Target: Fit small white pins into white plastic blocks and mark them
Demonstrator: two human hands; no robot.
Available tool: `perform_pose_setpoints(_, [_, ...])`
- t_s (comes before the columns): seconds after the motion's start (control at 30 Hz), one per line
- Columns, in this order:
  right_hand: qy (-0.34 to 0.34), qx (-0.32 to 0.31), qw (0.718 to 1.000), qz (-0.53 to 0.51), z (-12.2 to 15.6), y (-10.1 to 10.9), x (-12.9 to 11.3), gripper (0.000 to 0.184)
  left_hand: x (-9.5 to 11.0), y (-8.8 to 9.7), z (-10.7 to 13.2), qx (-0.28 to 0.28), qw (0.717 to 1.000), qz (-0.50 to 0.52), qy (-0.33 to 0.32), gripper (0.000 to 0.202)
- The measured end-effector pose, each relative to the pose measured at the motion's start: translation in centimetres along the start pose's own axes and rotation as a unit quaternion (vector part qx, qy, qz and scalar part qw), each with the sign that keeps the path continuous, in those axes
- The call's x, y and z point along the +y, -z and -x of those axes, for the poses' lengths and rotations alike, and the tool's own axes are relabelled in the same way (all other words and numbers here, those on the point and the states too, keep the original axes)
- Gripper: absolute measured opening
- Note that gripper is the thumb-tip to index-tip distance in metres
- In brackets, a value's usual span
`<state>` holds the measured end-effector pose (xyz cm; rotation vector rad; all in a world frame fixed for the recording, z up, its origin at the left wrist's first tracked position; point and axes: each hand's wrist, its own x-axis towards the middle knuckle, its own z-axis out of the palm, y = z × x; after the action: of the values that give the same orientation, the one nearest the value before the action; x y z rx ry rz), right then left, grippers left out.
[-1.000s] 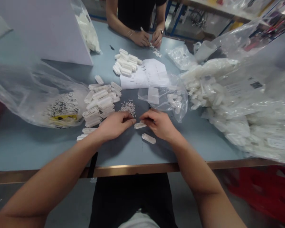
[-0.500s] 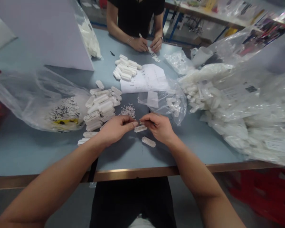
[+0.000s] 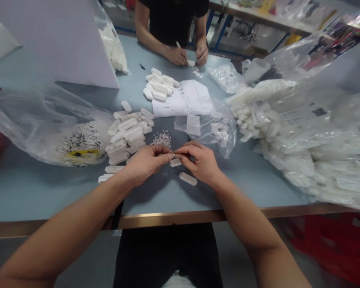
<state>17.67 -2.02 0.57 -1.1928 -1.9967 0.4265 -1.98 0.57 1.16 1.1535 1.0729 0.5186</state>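
My left hand point(image 3: 148, 163) is closed in a pinch at the middle of the table, and my right hand point(image 3: 199, 161) pinches against it from the other side. Their fingertips meet over something tiny and pale that I cannot make out. Just under the fingertips lies a white slotted plastic piece point(image 3: 175, 163), partly covered by my right hand. A second slotted plastic piece point(image 3: 188, 179) rests flat nearer to me. Beyond my left fingers is a small heap of tiny white pins point(image 3: 162, 139). To its left, many white plastic pieces point(image 3: 129, 134) are piled up.
A clear bag point(image 3: 78, 138) of tiny black and white parts lies left. Large clear bags point(image 3: 312, 140) of white parts fill the right. Ahead are a paper sheet point(image 3: 183, 100), another white pile point(image 3: 159, 86) and a co-worker's hands point(image 3: 180, 57). The table edge point(image 3: 168, 218) is close.
My right fingertips have moved slightly left and now touch my left fingertips, covering more of the nearer slotted piece. Across the table, the co-worker's hand on the right has shifted slightly.
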Motion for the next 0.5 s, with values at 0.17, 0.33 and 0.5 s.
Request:
perform_pose_setpoints(0.17, [0.026,0.003,0.999,0.046,0.25,-0.24,-0.14,0.011,0.16,0.08,0.29,0.029,0.995,-0.095,-0.018,0.033])
perform_pose_setpoints(0.33, [0.050,-0.002,0.996,0.077,0.31,-0.16,-0.14,0.011,0.62,0.23,0.38,0.049,0.979,-0.196,-0.036,0.040])
perform_pose_setpoints(0.5, [0.093,-0.109,0.979,0.142,-0.01,0.51,0.45,0.015,0.92,0.83,-0.04,0.037,0.934,-0.350,-0.066,0.038])
